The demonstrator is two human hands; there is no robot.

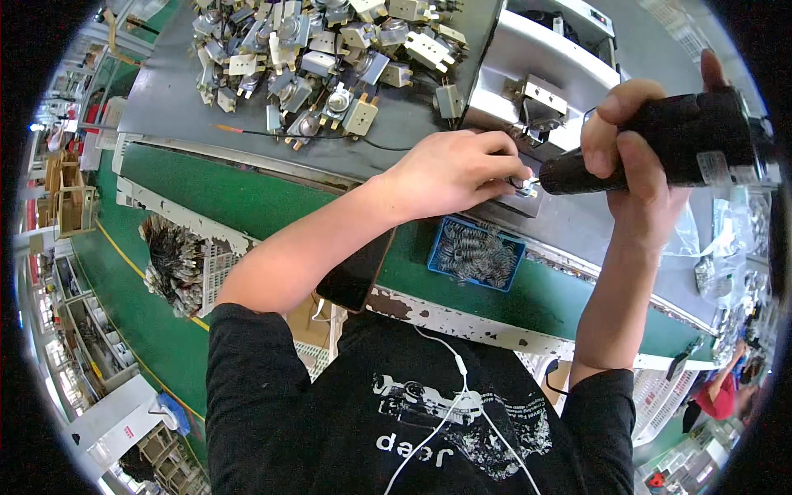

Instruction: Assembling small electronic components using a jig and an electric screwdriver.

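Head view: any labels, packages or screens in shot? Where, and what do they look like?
Label: small pale rectangle on the black power screwdriver in the right hand.
Phone: dark screen, green bench edge, under left forearm.
Clear plastic bags: far right on bench.

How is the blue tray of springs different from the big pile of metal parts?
The blue tray is small, and its coiled springs sit inside its walls; the pile of metal parts is far bigger and spreads loose on the grey bench. The tray lies on the green strip close to the person; the pile lies farther away. Both hold many small metal pieces.
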